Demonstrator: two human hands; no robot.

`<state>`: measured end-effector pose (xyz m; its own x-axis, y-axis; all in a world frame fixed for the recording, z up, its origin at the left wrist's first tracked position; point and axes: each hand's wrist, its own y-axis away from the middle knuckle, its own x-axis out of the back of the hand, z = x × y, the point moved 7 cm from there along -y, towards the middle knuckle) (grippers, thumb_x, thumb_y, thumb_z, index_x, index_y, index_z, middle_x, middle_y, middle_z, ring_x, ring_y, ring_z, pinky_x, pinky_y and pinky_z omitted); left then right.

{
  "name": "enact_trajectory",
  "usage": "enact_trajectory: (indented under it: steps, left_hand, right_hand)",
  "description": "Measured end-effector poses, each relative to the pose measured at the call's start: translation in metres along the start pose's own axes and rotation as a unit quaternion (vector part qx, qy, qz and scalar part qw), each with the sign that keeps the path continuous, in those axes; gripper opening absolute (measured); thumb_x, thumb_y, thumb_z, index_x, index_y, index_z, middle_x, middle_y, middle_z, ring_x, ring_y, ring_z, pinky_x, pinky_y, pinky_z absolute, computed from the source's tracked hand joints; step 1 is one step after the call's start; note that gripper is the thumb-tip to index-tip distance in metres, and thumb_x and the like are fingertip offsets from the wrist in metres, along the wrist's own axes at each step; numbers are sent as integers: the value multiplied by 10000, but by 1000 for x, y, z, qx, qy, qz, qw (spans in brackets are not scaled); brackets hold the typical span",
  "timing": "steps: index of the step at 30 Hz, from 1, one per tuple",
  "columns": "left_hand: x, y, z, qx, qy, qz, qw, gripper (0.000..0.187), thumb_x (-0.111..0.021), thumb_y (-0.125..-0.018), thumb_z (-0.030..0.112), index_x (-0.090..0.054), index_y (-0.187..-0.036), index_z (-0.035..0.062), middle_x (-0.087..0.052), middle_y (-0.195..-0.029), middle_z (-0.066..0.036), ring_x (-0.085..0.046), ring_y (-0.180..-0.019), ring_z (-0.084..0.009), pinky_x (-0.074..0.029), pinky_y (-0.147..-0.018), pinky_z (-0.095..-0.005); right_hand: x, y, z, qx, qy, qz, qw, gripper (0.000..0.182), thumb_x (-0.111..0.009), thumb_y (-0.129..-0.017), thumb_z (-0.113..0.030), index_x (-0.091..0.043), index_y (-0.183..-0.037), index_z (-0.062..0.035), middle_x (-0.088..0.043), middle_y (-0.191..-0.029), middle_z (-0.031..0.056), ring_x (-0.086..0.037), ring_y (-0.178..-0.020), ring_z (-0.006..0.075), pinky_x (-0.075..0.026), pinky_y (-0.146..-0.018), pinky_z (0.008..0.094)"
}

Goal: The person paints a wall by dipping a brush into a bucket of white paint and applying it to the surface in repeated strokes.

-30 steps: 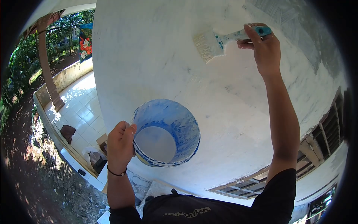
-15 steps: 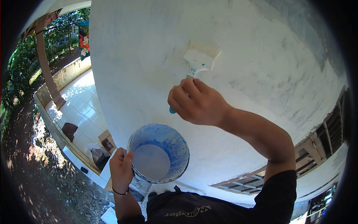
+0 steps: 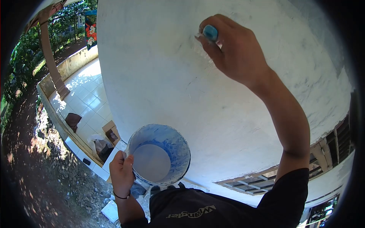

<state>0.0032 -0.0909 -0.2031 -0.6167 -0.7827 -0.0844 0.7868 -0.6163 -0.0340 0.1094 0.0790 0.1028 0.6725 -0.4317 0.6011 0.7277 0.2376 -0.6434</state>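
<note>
My right hand [image 3: 237, 49] is closed round a paintbrush [image 3: 210, 33], raised against the upper part of the white wall [image 3: 159, 76]. Only the blue end of the brush handle shows plainly; its bristles are hidden behind my hand. Low in the view, my left hand [image 3: 122, 173] grips the rim of a paint bucket [image 3: 180, 152] on its left side, thumb over the edge. Blue smears coat the bucket's inner wall, and pale, whitish paint [image 3: 152, 162] lies inside it.
A slatted window frame [image 3: 247, 184] runs along the wall at lower right. Left of the wall lie a tiled porch [image 3: 89, 95], a brown pillar [image 3: 53, 64], a cardboard box [image 3: 111, 129] and a plastic bag [image 3: 99, 144]. Rubble-strewn ground [image 3: 72, 193] is below.
My right hand has moved up the wall with the paintbrush and turned, so the handle end now points toward me and the bristles are hidden. My left hand still holds the bucket.
</note>
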Motion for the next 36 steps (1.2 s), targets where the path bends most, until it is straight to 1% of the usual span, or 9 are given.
enact_trajectory:
  steps: [5, 7, 10, 19, 25, 27, 28, 30, 36]
  left_hand:
    - [-2, -2, 10, -50, -1, -6, 999, 219, -518, -854, 92, -416, -671, 28, -400, -574, 15, -327, -564, -40, -266, -485, -232]
    - [-1, -2, 7, -42, 0, -14, 999, 212, -517, -852, 88, -418, -675, 27, -407, -579, 13, -331, -570, -40, -270, -489, -230]
    - [-1, -1, 4, -39, 2, -23, 999, 202, -514, -849, 80, -420, -679, 25, -413, -583, 12, -334, -576, -40, -274, -493, -230]
    - [11, 7, -7, -24, -5, -21, 999, 216, -515, -845, 69, -393, -669, 39, -383, -580, 21, -324, -575, -39, -262, -489, -231]
    - [16, 8, -16, 1, -4, -16, 1000, 242, -525, -835, 75, -362, -660, 44, -336, -579, 23, -299, -572, -47, -245, -483, -242]
    - [16, 7, -23, 9, -8, -19, 1000, 248, -528, -832, 78, -355, -659, 42, -323, -579, 21, -291, -570, -50, -241, -480, -249]
    - [16, 6, -23, 5, -15, -18, 1000, 253, -532, -830, 83, -351, -658, 40, -311, -579, 17, -286, -570, -54, -238, -479, -255]
    - [15, 3, -24, 1, -22, -20, 1000, 258, -535, -827, 87, -347, -658, 37, -300, -578, 14, -281, -569, -58, -235, -478, -261]
    - [8, 0, -19, 18, -23, -48, 998, 263, -538, -823, 81, -352, -645, 28, -316, -571, 7, -286, -570, -64, -240, -481, -265]
  right_hand:
    - [37, -44, -10, 34, 14, 24, 999, 89, -610, -799, -42, -532, -787, 1, -570, -704, 95, -558, -580, 192, -437, -520, 306]
    - [11, -23, -40, 171, 132, 87, 973, 122, -641, -780, -126, -545, -834, -74, -538, -777, 36, -571, -674, 150, -491, -534, 265]
    - [-81, 38, -81, 251, 220, -6, 943, 161, -649, -704, -161, -616, -760, -14, -546, -710, 90, -588, -688, 239, -518, -536, 305]
    - [-113, 72, -120, 98, -96, -36, 990, 140, -614, -716, -123, -550, -785, -19, -496, -702, 86, -535, -629, 189, -480, -488, 267]
    - [-46, 2, -24, -9, -20, -53, 998, 124, -587, -812, -97, -541, -907, -31, -568, -827, 100, -598, -739, 246, -508, -638, 336]
    - [-11, -24, -8, 2, 40, 0, 999, 131, -592, -831, -117, -559, -937, -48, -593, -840, 93, -618, -745, 224, -517, -587, 331]
    - [2, -35, -4, 45, 46, 5, 998, 120, -631, -827, -124, -526, -871, -85, -563, -706, 66, -565, -571, 192, -468, -537, 281]
    - [33, -56, -22, 35, -15, 33, 999, 122, -619, -806, -80, -532, -764, -6, -557, -658, 94, -529, -562, 188, -416, -513, 311]
    - [-69, 9, -78, 220, 139, 32, 965, 137, -626, -734, -168, -507, -751, -102, -454, -727, 9, -497, -671, 135, -489, -557, 238]
